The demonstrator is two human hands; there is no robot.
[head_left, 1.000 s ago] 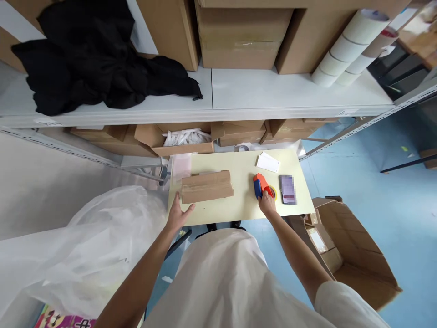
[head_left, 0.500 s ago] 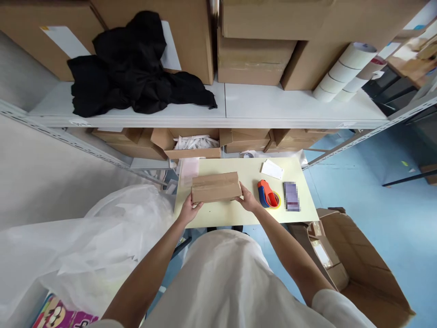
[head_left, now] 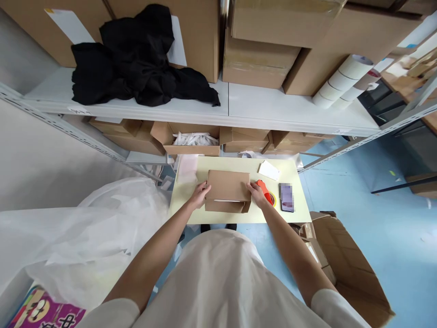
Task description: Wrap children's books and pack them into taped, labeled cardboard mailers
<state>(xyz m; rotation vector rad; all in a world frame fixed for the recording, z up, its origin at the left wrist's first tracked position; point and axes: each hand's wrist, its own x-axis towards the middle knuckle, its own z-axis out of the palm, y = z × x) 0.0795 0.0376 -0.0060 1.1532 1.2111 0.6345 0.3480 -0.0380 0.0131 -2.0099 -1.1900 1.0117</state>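
Note:
A small brown cardboard box [head_left: 228, 186] is over the pale yellow table, its near side showing a gap under a flap. My left hand [head_left: 200, 195] grips its left edge, thumb on top. On the opposite edge, my right hand [head_left: 256, 192] holds the box with fingers closed round the corner. Just beyond the right hand lies an orange tape dispenser [head_left: 265, 189] with a yellow-rimmed roll, partly covered by that hand. A phone-like dark object [head_left: 287, 197], its face blurred, rests to the right. White paper slips [head_left: 269, 170] lie near the table's far edge.
Behind the table [head_left: 184, 200] stands a shelf [head_left: 266, 102] with cartons, black cloth [head_left: 139, 64] and white label rolls [head_left: 343, 82]. An opened carton [head_left: 351, 269] sits on the floor at right. White plastic sheeting [head_left: 112, 218] bulges at left.
The box has been turned so that a flap and an opening face me, and it has shifted slightly right. Both hands moved with it and now hold its side edges.

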